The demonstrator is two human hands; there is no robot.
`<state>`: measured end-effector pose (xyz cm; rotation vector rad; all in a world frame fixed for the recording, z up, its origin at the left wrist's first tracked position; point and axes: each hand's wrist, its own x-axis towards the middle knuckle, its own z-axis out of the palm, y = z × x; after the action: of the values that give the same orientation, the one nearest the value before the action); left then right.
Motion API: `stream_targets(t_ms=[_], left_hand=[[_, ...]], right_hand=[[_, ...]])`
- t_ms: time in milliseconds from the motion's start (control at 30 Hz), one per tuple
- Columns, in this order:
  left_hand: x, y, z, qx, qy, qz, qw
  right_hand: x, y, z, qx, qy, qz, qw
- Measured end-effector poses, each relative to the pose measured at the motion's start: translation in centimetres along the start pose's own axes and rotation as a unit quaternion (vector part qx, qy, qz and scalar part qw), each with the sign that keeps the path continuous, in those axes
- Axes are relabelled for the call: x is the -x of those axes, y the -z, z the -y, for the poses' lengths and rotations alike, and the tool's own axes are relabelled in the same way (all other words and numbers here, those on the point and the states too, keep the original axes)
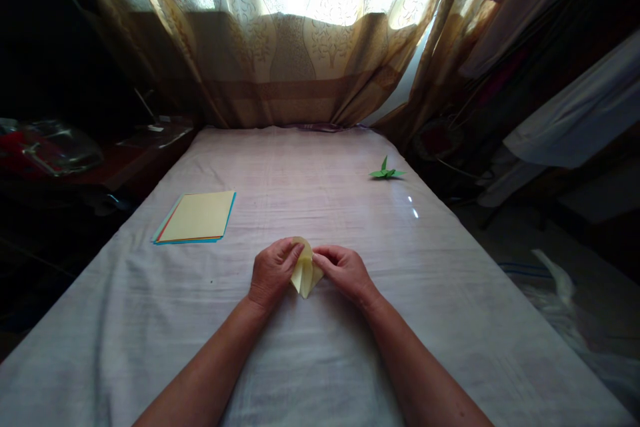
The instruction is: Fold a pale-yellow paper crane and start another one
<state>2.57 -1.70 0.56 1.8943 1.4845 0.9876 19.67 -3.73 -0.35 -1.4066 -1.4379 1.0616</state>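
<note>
A partly folded pale yellow paper (305, 275) lies on the white cloth-covered table (320, 347) in front of me. My left hand (273, 272) pinches its left side, fingers curled over the top fold. My right hand (345, 270) grips its right side, thumb and fingers pressed on the upper edge. Both hands rest on the cloth with the paper between them. The paper's lower point sticks out toward me.
A stack of coloured paper sheets (197, 217), yellow on top, lies to the far left. A small green folded paper figure (386, 172) sits far right near the table edge. Patterned curtains (300, 47) hang behind the table. Dark clutter flanks both sides.
</note>
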Motion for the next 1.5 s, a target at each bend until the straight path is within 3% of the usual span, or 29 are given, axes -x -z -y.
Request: stream_targets(t_ms=[167,467,700,933,1033,1267,1500], left_hand=[[0.2,0.1,-0.3,-0.005,0.003,0.005,1.0],[0.0,0.2,-1.9,-0.082,0.047,0.009,0.995],[-0.3,-0.2,-1.1,0.018,0.054,-0.017,0.998],[-0.3,-0.9,-0.1,0.106,0.029,0.016,0.994],[-0.3,-0.2,0.3,0.125,0.019,0.039,0.991],[0.7,3.6,1.6,-0.023,0.004,0.041,0.999],[0.8,3.4,1.3,-0.058,0.045,0.059,0.996]], right_hand=[[0.1,-0.2,-0.1,0.084,0.022,-0.009,0.996],[0.4,-0.3,0.2,0.116,0.037,-0.018,0.992],[0.3,-0.2,0.2,0.118,0.016,-0.023,0.993],[0.4,-0.5,1.7,0.219,-0.018,-0.045,0.974],[0.5,-0.6,1.9,0.242,-0.03,-0.053,0.968],[0.4,-0.5,2.0,0.268,-0.045,-0.059,0.96],[0.3,-0.5,2.2,0.281,-0.054,-0.05,0.957]])
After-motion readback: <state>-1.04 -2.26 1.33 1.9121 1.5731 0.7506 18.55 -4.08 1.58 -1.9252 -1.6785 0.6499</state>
